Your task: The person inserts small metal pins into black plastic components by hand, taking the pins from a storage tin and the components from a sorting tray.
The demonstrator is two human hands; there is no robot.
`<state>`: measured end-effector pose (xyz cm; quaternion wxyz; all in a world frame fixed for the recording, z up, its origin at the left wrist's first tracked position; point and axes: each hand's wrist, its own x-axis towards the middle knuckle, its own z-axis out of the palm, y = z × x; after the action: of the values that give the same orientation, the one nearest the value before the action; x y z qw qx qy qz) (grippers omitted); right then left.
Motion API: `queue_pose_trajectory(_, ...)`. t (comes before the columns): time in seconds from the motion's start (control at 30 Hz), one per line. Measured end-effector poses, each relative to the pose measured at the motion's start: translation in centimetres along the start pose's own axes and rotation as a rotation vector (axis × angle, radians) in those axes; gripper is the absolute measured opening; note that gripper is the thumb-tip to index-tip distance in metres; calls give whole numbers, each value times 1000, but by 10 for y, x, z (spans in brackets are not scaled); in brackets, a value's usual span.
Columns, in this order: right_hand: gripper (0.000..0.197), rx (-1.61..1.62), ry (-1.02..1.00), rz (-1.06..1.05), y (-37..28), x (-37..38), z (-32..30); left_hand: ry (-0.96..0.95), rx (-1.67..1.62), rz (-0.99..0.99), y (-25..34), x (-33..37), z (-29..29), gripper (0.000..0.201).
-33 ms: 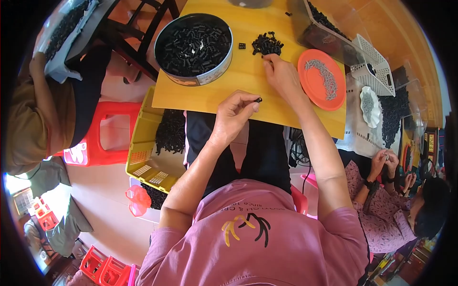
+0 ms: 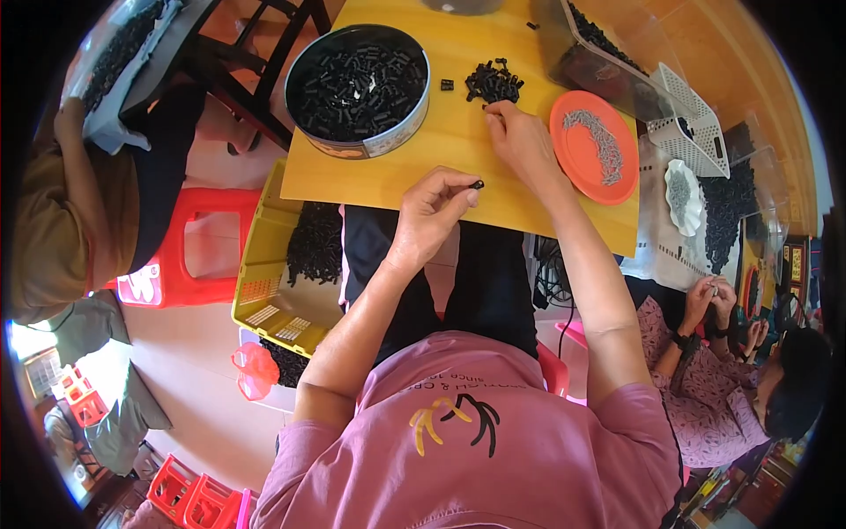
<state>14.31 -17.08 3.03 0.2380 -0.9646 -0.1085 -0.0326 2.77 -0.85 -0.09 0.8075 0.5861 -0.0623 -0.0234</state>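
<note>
Between thumb and fingertips, my left hand pinches a small black tubular piece over the near edge of the yellow table. My right hand reaches to the near side of a loose pile of small black tubular pieces. Its thumb and finger are closed, and a dark bit of one black piece shows at their tips. Right of that hand, an orange plate carries a curved band of small grey pins. A round tin full of black pieces stands at the left.
A yellow crate with more black pieces is below the table's left side, beside a red stool. Clear bins, a white perforated basket and a white dish line the right. Co-workers sit or stand at both sides.
</note>
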Motion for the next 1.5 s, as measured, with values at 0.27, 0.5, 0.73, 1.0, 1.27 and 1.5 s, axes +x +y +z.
queue_pose_trajectory(0.27,18,11,163,-120,1,-5,5,-13,6,-1,0,0,-1,16)
queue_pose_trajectory(0.5,13,42,205,-150,4,-13,10,-29,28,-20,1,1,-4,17)
queue_pose_trajectory(0.73,12,89,137,-140,7,-21,1,-31,-3,-14,1,0,-4,18)
queue_pose_trajectory(1.0,12,78,7,-106,5,-38,-12,-4,34,-58,8,-2,-1,16)
queue_pose_trajectory(1.27,11,454,31,-3,7,-60,-15,58,26,-123,10,-3,4,15)
queue_pose_trajectory(1.5,12,1197,-296,110,-15,-82,-45,43,-5,-70,5,-4,4,18)
